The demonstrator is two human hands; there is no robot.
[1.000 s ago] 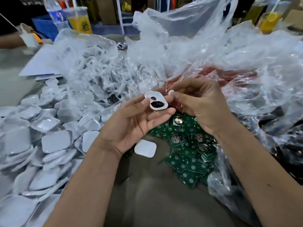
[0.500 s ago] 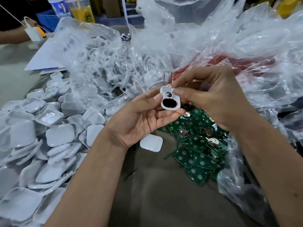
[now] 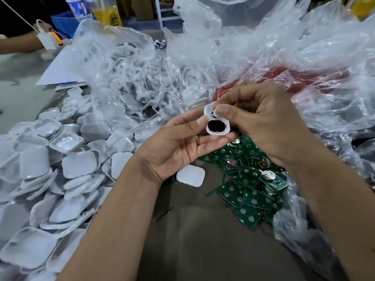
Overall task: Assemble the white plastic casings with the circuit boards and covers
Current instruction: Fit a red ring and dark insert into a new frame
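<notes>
My left hand [image 3: 178, 147] holds a small white plastic casing [image 3: 216, 124] between thumb and fingers; the casing shows a dark oval opening and a small round hole above it. My right hand [image 3: 261, 122] pinches a tiny white round piece [image 3: 215, 112] right at that small hole. Below my hands lies a heap of green circuit boards [image 3: 249, 179] with coin cells. A single white cover [image 3: 190, 176] lies on the table under my left wrist.
A large pile of white covers [image 3: 50, 169] fills the left side. Crumpled clear plastic bags [image 3: 263, 47] with white parts and red parts fill the back and right. Another person's arm [image 3: 18, 42] and drink bottles [image 3: 107, 13] are at the far left.
Both hands have stayed together at the casing. My right thumb and finger have brought the tiny white piece onto the casing's small upper hole. The view has shifted slightly.
</notes>
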